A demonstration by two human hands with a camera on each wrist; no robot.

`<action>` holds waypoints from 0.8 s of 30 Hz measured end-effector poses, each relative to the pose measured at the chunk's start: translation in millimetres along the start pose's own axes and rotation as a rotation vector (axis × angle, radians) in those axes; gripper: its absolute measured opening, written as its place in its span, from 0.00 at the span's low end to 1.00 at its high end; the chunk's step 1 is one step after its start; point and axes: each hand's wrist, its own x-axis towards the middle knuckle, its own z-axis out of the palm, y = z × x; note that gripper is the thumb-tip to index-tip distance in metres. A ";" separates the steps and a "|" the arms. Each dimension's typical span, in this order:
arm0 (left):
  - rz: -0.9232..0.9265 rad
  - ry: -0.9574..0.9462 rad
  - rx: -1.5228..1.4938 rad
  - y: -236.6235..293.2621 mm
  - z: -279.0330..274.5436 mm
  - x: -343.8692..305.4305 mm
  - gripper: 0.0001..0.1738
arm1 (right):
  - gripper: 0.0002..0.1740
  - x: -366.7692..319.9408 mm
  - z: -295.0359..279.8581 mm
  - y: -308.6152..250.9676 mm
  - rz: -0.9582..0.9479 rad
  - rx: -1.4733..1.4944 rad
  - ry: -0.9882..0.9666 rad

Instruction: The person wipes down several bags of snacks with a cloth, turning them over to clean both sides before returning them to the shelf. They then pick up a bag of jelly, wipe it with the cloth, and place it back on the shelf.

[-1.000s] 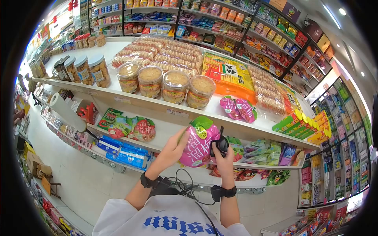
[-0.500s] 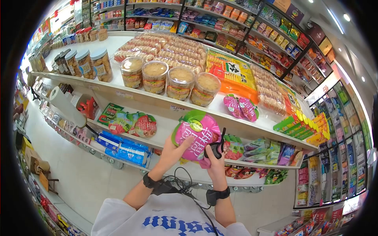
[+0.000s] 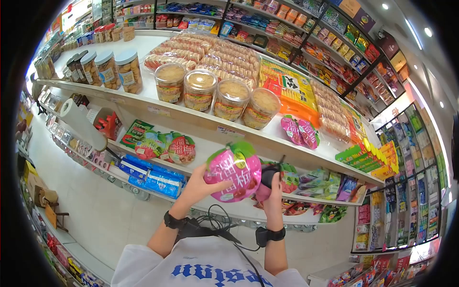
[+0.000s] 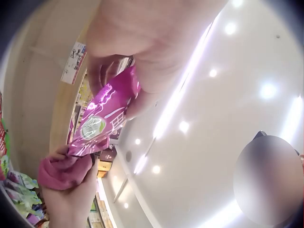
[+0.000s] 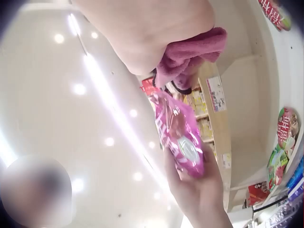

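My left hand [image 3: 196, 189] pinches the left side of a round pink snack bag [image 3: 234, 174] with a green leaf-shaped top, thumb across its front. The bag [image 4: 102, 116] shows edge-on in the left wrist view. Just right of the bag, my right hand [image 3: 273, 203] grips a bunched mauve cloth [image 5: 192, 57] with a dark edge; a black object [image 3: 269, 176] stands up by its fingers in the head view. The cloth is close to the bag's edge, and I cannot tell whether they touch. Two similar pink bags [image 3: 300, 132] lie on the upper shelf.
Four lidded tubs [image 3: 232, 99] line the upper shelf's front edge [image 3: 191, 115], before wrapped biscuit packs [image 3: 224, 62]. Below are fruit-shaped bags [image 3: 181, 149], blue packs [image 3: 160, 181] and green bags [image 3: 318, 181]. A paper roll [image 3: 81, 124] stands at the left; cables [image 3: 217, 220] hang between my forearms.
My right hand has shifted from the bag's front to its right side, with the cloth. My left hand's thumb has come round onto the bag's front, and the bag has moved slightly left.
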 end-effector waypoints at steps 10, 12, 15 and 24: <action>-0.005 0.079 -0.043 -18.7 -5.1 3.0 0.32 | 0.13 -17.8 38.1 18.7 -0.274 -0.531 -0.093; 0.010 0.074 -0.060 -23.8 -0.1 5.1 0.31 | 0.11 -19.2 34.3 15.2 -0.287 -0.455 -0.073; 0.050 0.101 -0.036 -30.1 14.3 8.0 0.28 | 0.12 -34.6 29.5 5.8 -0.216 -0.406 0.008; 0.181 0.081 0.221 -2.8 28.4 1.8 0.27 | 0.26 13.6 -32.3 -19.6 -0.229 -0.291 0.158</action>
